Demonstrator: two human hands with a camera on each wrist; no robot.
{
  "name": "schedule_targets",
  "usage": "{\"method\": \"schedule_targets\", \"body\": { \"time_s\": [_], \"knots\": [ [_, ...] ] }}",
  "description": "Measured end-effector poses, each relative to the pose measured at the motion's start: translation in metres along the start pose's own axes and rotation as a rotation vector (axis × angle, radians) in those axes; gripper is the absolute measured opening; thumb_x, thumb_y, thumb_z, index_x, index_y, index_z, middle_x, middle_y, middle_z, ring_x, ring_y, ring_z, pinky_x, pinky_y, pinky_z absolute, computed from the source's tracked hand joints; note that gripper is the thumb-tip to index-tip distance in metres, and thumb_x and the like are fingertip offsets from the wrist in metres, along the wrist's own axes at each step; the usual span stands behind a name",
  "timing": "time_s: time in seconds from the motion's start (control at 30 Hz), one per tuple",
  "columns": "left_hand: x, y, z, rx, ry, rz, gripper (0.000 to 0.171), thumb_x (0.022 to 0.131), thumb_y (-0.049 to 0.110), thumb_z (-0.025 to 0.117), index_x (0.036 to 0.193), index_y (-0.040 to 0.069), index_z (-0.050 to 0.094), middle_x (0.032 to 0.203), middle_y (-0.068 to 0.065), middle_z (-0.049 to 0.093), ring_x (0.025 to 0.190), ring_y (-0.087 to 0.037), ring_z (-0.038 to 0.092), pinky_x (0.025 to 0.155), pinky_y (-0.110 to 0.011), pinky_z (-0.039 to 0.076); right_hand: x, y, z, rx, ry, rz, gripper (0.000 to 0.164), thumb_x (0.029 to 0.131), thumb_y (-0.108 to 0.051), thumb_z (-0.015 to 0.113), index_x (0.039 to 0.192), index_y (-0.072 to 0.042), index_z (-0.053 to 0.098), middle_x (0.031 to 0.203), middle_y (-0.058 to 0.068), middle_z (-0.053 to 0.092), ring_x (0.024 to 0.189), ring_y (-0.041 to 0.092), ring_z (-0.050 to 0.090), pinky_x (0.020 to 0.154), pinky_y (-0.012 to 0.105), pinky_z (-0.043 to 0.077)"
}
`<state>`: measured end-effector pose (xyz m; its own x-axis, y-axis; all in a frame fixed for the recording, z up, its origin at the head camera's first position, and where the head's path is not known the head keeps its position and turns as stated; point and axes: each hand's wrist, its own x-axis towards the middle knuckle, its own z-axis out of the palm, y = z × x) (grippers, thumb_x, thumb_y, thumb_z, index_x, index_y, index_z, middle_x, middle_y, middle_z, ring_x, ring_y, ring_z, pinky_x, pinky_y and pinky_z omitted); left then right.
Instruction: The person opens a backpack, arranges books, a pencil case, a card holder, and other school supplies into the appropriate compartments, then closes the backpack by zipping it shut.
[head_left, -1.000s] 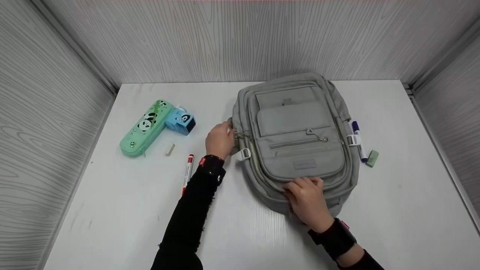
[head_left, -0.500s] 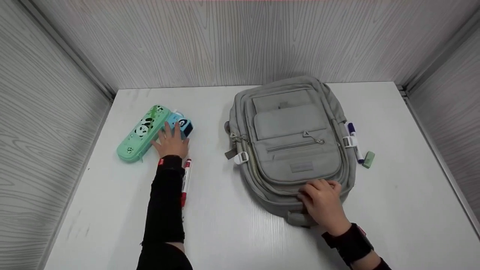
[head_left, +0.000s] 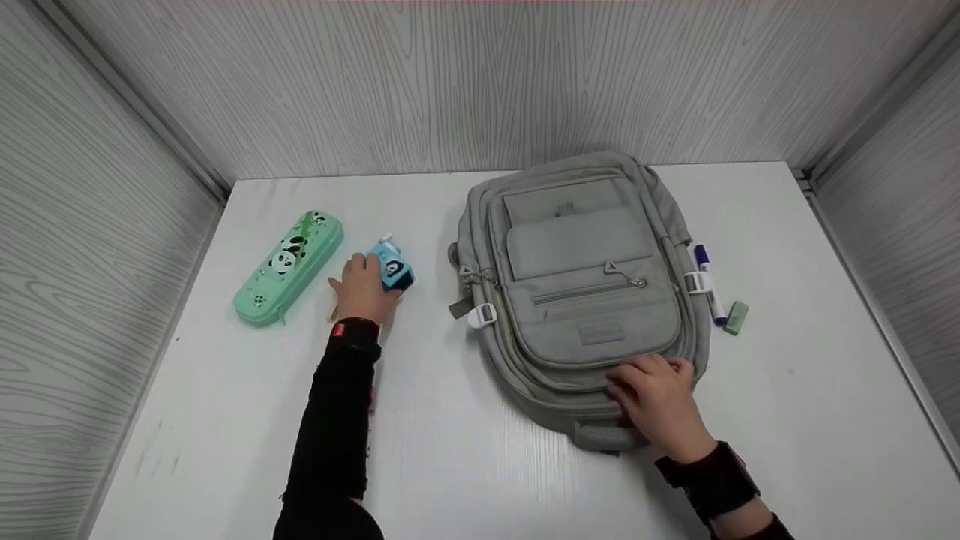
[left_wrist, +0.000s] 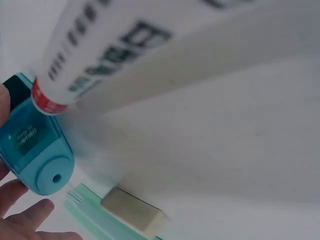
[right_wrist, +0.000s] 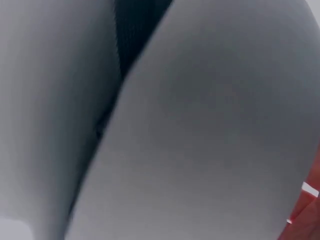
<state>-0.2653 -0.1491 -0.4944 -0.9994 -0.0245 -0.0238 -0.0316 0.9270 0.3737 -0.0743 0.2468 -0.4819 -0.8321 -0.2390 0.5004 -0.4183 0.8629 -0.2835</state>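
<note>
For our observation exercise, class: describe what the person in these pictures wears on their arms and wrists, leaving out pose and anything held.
Both arms are in black long sleeves. The left hand has a black band at the wrist with a small red tag on it. The right hand has a wider black wrist strap, also with a small red-and-white tag at its edge. Both hands are bare, with no gloves.

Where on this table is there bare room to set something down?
The near strip of the table between the two forearms is bare, as is the right edge past the green eraser. It is crowded between the pencil case and backpack, where the left hand holds the blue sharpener.
</note>
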Motion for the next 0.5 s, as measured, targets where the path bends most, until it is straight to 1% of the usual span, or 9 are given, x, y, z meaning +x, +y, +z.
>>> {"method": "schedule_targets", "body": {
  "time_s": [0.07, 0.13, 0.2, 0.27, 0.37, 0.5],
  "knots": [
    [-0.003, 0.008, 0.000, -0.026, -0.031, 0.028, 0.065, 0.085, 0.021, 0.078, 0.135, -0.004, 0.043, 0.133, -0.025, 0.045, 0.133, -0.045, 0.045, 0.112, -0.073, 0.026, 0.001, 0.002, -0.002, -0.015, -0.026, -0.003, 0.020, 0.070, -0.007, 0.086, 0.084, -0.014, 0.074, 0.085, 0.002, 0.070, 0.082, 0.023, 0.062, 0.079, 0.046, 0.034],
    [-0.006, 0.014, 0.000, -0.048, -0.074, 0.045, 0.070, 0.084, 0.019, 0.078, 0.139, -0.005, 0.041, 0.132, -0.025, 0.042, 0.131, -0.044, 0.046, 0.113, -0.066, 0.032, 0.003, 0.005, -0.005, -0.034, -0.047, -0.023, 0.018, 0.071, -0.007, 0.086, 0.082, -0.014, 0.074, 0.084, 0.001, 0.072, 0.081, 0.022, 0.064, 0.078, 0.045, 0.039],
    [-0.009, 0.020, 0.001, -0.070, -0.118, 0.047, 0.074, 0.083, 0.019, 0.079, 0.141, -0.006, 0.040, 0.136, -0.025, 0.038, 0.131, -0.042, 0.045, 0.112, -0.057, 0.039, 0.006, 0.006, -0.008, -0.042, -0.059, -0.047, 0.017, 0.071, -0.006, 0.085, 0.080, -0.014, 0.073, 0.081, 0.001, 0.072, 0.079, 0.022, 0.065, 0.075, 0.043, 0.044],
    [-0.013, 0.024, 0.001, -0.081, -0.156, 0.050, 0.076, 0.082, 0.019, 0.079, 0.142, -0.007, 0.041, 0.143, -0.027, 0.034, 0.133, -0.042, 0.042, 0.112, -0.051, 0.041, 0.011, 0.007, -0.012, -0.034, -0.055, -0.064, 0.017, 0.071, -0.003, 0.084, 0.079, -0.012, 0.072, 0.078, 0.001, 0.072, 0.076, 0.021, 0.066, 0.070, 0.040, 0.049],
    [-0.021, 0.027, 0.000, -0.075, -0.210, 0.056, 0.075, 0.081, 0.020, 0.078, 0.142, -0.005, 0.042, 0.146, -0.029, 0.036, 0.133, -0.042, 0.043, 0.112, -0.052, 0.041, 0.020, 0.007, -0.022, -0.002, -0.015, -0.053, 0.015, 0.073, -0.001, 0.082, 0.079, -0.010, 0.072, 0.076, 0.003, 0.071, 0.072, 0.020, 0.067, 0.065, 0.037, 0.053],
    [-0.032, 0.027, -0.002, -0.073, -0.241, 0.078, 0.073, 0.080, 0.022, 0.078, 0.139, -0.003, 0.043, 0.137, -0.027, 0.047, 0.124, -0.041, 0.051, 0.106, -0.052, 0.045, 0.042, 0.005, -0.041, 0.030, 0.082, -0.042, 0.012, 0.075, -0.001, 0.081, 0.080, -0.007, 0.072, 0.074, 0.005, 0.070, 0.066, 0.019, 0.067, 0.058, 0.036, 0.053]
  ]
}}
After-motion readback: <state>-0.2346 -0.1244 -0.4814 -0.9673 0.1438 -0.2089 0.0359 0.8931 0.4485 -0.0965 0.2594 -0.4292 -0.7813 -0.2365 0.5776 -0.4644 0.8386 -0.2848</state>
